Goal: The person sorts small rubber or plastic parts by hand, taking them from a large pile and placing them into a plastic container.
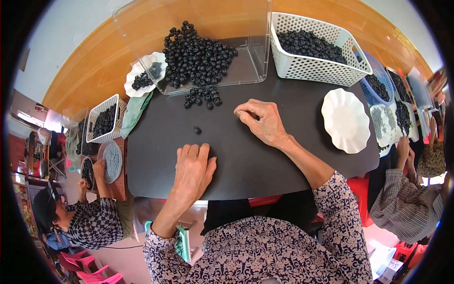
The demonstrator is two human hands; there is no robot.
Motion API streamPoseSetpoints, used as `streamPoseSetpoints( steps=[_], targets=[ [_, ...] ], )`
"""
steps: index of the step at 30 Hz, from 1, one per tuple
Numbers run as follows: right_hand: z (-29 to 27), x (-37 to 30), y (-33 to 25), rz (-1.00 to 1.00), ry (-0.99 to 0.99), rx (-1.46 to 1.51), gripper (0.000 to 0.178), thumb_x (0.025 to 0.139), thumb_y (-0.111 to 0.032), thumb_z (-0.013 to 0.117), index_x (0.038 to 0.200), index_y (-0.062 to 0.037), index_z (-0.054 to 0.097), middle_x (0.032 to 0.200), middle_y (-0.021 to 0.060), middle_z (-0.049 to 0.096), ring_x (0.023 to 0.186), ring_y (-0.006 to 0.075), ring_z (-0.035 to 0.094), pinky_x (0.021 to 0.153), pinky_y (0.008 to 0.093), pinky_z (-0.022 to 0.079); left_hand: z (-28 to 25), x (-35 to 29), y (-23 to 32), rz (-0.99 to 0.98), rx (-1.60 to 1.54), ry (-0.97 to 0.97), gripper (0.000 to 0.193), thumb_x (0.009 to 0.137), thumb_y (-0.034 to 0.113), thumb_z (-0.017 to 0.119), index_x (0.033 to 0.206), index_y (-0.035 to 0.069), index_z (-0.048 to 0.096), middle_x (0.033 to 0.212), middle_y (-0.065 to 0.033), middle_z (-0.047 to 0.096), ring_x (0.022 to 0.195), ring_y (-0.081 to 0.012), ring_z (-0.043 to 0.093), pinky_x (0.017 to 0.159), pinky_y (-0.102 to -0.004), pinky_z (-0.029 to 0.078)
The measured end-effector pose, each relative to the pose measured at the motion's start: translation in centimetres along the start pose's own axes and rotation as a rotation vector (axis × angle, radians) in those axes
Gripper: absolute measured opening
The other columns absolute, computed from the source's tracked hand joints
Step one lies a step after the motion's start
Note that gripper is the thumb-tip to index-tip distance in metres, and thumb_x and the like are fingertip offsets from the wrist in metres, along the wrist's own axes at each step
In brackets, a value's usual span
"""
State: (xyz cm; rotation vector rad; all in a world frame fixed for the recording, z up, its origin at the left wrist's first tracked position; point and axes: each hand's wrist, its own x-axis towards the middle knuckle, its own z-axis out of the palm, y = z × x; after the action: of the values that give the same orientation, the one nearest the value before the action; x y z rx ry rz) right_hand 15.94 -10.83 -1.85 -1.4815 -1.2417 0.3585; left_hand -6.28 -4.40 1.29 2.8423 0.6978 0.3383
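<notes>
Black mat [265, 156] on an orange-brown desk [94, 66]; dark blue-black berries [196, 54] in a clear tray [255, 57]; white perforated basket [321, 68]; white scalloped plate [345, 120]; sleeves [340, 213] patterned navy with pale floral print.

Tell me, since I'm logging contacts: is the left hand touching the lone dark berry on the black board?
Apart. The head view shows the left hand flat on the black board, with bare board plainly between its fingertips and the lone berry.

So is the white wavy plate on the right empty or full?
Empty: the white wavy plate shows only bare white surface, no berries.
</notes>
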Motion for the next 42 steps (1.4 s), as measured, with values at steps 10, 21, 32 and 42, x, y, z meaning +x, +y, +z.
streamPoseSetpoints(
  steps=[10,21,32,42],
  targets=[
    [-0.5,0.1,-0.3,-0.018,-0.032,-0.057,0.008,0.085,-0.005,0.062,0.087,0.0008,0.068,0.073,0.0071,0.063,0.058,0.0107,0.053,0.054,0.0269,0.044,0.0,1.8,-3.7,-0.189,-0.145,0.262,0.038,0.08,0.007,0.066,0.115,-0.002,0.053,0.092,-0.0151,0.055,0.094,-0.0312,0.052,0.083,-0.0417,0.042],
    [-0.6,-0.3,-0.8,-0.036,-0.053,-0.045,0.015,0.08,-0.003,0.068,0.096,-0.0024,0.067,0.073,0.0021,0.055,0.057,0.0082,0.047,0.052,0.0245,0.04,3.5,8.2,-3.4,0.004,-0.305,0.252,0.017,0.081,0.006,0.063,0.095,-0.002,0.062,0.083,-0.0137,0.061,0.085,-0.0287,0.056,0.077,-0.0383,0.045],
    [-0.2,-0.2,0.8,-0.146,0.033,-0.058,0.019,0.08,-0.004,0.069,0.099,-0.003,0.066,0.074,0.0056,0.06,0.059,0.0097,0.053,0.053,0.0265,0.044,3.2,7.2,-0.2,-0.05,-0.695,0.248,0.012,0.083,0.006,0.059,0.093,0.0,0.062,0.077,-0.0082,0.06,0.074,-0.0217,0.056,0.069,-0.0331,0.045],
    [-0.2,0.0,0.8,-0.041,0.111,0.035,0.008,0.086,-0.006,0.064,0.089,0.0,0.069,0.074,0.005,0.064,0.057,0.0081,0.05,0.052,0.0249,0.042,3.3,6.0,4.8,0.32,-0.305,-0.044,0.032,0.077,0.018,0.069,0.097,-0.005,0.059,0.089,-0.0154,0.055,0.098,-0.0312,0.049,0.088,-0.0416,0.04]
  ],
)
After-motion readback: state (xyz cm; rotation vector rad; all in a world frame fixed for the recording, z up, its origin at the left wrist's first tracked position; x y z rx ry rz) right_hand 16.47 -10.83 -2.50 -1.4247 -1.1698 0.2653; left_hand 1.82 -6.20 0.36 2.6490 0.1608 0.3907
